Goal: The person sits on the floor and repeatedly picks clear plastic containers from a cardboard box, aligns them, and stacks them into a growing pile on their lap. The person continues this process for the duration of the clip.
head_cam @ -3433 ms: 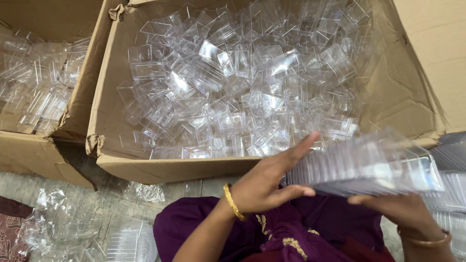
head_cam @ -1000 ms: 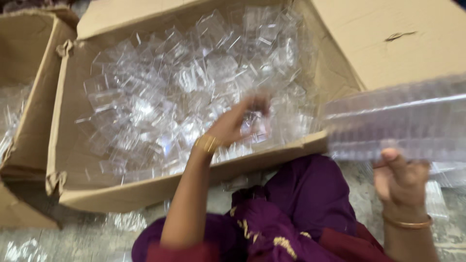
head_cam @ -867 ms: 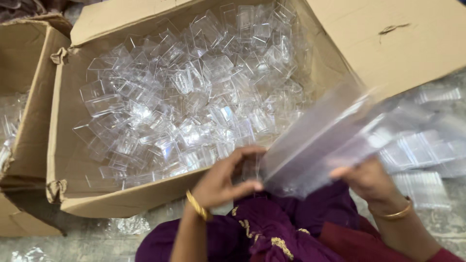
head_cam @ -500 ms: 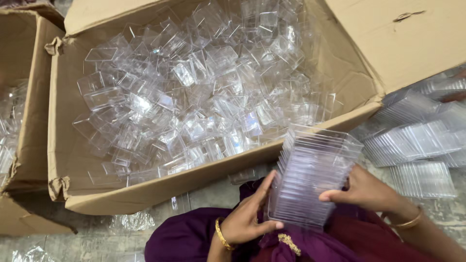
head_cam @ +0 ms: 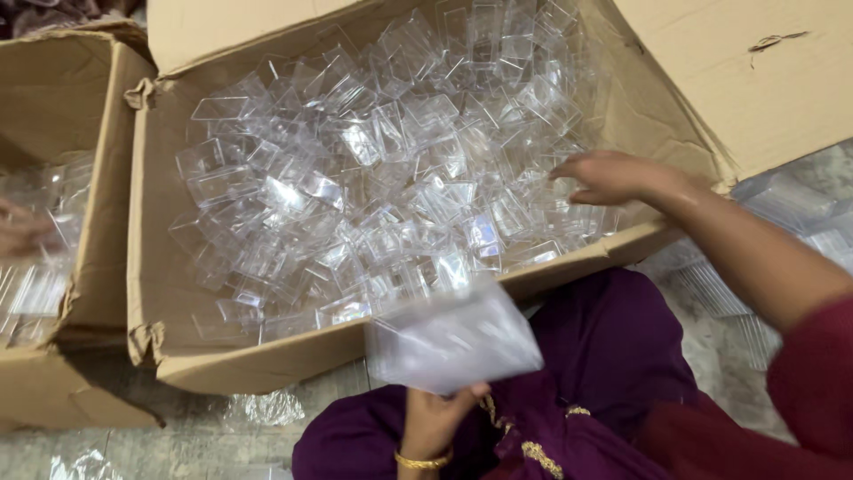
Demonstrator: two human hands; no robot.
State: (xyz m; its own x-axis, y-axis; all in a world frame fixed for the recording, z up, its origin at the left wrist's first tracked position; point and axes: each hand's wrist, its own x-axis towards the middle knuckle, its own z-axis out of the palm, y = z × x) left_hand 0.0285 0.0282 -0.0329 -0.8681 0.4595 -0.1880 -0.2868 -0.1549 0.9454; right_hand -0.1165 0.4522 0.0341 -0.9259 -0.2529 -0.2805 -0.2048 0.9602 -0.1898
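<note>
While my left hand [head_cam: 435,418] stays low in my lap, clamped on a blurred stack of clear plastic containers [head_cam: 453,342] just near the front wall of the big cardboard box [head_cam: 164,293], my right hand [head_cam: 604,176] reaches over the right rim with fingers spread apart, touching the loose clear containers [head_cam: 373,187] heaped inside. I judge the work far from finished: the box is mostly full. A second box [head_cam: 84,267] crowds the left, more stacked trays [head_cam: 791,204] lie on the floor at right, so free room is mainly above the heap.
</note>
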